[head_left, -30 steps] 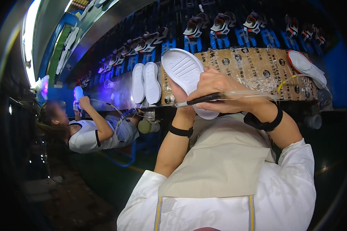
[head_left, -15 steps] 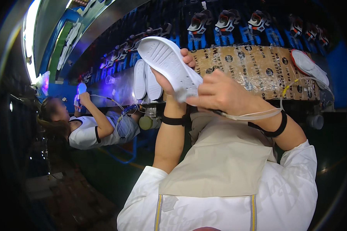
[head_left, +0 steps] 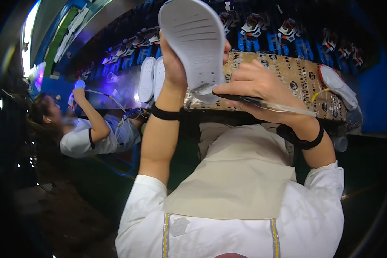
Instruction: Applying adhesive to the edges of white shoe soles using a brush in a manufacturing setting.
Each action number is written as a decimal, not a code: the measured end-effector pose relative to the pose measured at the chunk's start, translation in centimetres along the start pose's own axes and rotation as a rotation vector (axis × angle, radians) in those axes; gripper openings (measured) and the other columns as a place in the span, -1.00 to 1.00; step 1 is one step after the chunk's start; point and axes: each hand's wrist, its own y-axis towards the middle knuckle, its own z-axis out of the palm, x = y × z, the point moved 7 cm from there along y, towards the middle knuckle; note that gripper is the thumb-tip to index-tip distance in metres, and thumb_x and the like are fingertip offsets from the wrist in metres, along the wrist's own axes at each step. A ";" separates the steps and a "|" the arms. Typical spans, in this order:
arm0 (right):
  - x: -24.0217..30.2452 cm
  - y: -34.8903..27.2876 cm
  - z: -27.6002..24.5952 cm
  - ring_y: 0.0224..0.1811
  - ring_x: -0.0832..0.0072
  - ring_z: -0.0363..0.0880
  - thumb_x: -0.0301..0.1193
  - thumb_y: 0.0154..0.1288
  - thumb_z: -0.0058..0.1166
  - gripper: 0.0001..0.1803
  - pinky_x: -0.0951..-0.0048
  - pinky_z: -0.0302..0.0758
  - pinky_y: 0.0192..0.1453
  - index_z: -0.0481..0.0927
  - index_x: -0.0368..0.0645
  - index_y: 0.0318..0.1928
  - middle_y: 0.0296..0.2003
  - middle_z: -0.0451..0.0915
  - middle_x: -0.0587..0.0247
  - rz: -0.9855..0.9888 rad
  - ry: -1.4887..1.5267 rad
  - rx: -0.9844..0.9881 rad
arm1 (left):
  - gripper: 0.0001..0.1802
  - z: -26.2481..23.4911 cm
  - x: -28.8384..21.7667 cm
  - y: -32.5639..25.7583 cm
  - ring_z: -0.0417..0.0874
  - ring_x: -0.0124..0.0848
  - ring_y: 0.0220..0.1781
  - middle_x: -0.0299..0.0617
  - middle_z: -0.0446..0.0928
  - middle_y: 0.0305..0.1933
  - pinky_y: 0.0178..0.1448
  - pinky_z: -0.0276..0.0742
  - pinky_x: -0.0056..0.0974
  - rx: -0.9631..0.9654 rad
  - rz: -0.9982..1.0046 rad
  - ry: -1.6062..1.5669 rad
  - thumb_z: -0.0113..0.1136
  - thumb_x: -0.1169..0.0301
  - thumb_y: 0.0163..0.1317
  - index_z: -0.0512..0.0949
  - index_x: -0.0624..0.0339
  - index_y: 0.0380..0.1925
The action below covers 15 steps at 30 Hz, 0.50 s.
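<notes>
My left hand (head_left: 175, 64) grips a white shoe sole (head_left: 195, 41) and holds it up on end, its grooved bottom facing me. My right hand (head_left: 258, 88) is closed around a thin dark pen-like tool (head_left: 245, 99) with a clear tube trailing right across my wrist. The tool's tip touches the lower edge of the sole. Both wrists wear black bands. Under my hands lies a printed cardboard sheet (head_left: 296, 75) on the bench.
Two more white soles (head_left: 152, 77) lie left of the cardboard, and one (head_left: 337, 86) rests at its right end. Shoes on blue holders (head_left: 284, 34) line the back. A co-worker in white (head_left: 86, 133) sits at my left, one hand raised.
My left hand has lifted the sole higher and turned it upright. My right hand followed, bringing the tool's tip to the sole's lower edge.
</notes>
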 end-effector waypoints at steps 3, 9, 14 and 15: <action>0.6 0.2 0.7 -0.18 0.31 0.53 -0.36 0.22 0.41 -0.66 0.27 0.34 -0.03 0.76 -0.05 0.03 -0.30 0.63 0.32 -0.114 -0.020 0.118 | 0.16 0.3 -0.2 1.6 0.70 0.05 0.01 0.32 0.59 0.07 0.02 0.69 -0.03 -0.025 -0.107 0.229 -0.42 -0.61 0.31 0.42 0.28 0.35; -1.1 0.5 0.0 -0.22 0.20 0.61 -0.42 0.21 0.41 -0.65 0.16 0.50 -0.04 0.74 -0.12 0.03 -0.26 0.66 0.22 0.097 0.014 0.109 | -0.29 1.7 0.3 3.8 0.68 -0.40 0.13 -0.12 0.67 0.14 0.29 0.59 -0.28 -0.011 -0.108 0.515 -0.43 -0.08 0.69 0.54 0.23 0.31; -0.6 -0.1 0.4 -0.31 0.25 0.60 -0.47 0.17 0.41 -0.62 0.24 0.51 -0.21 0.74 -0.10 0.05 -0.37 0.58 0.21 0.021 0.020 0.188 | -0.23 0.8 2.2 4.4 0.66 -0.35 0.09 -0.04 0.67 0.16 0.21 0.57 -0.24 -0.026 -0.466 0.957 -0.34 -0.20 0.64 0.62 0.20 0.24; -1.0 -0.1 0.1 -0.33 0.23 0.59 -0.48 0.16 0.41 -0.61 0.23 0.50 -0.22 0.74 -0.09 0.05 -0.38 0.56 0.22 0.088 0.061 0.149 | -0.21 0.6 2.4 4.3 0.67 -0.32 0.07 -0.02 0.67 0.15 0.20 0.56 -0.22 -0.030 -0.545 1.072 -0.32 -0.22 0.62 0.63 0.21 0.24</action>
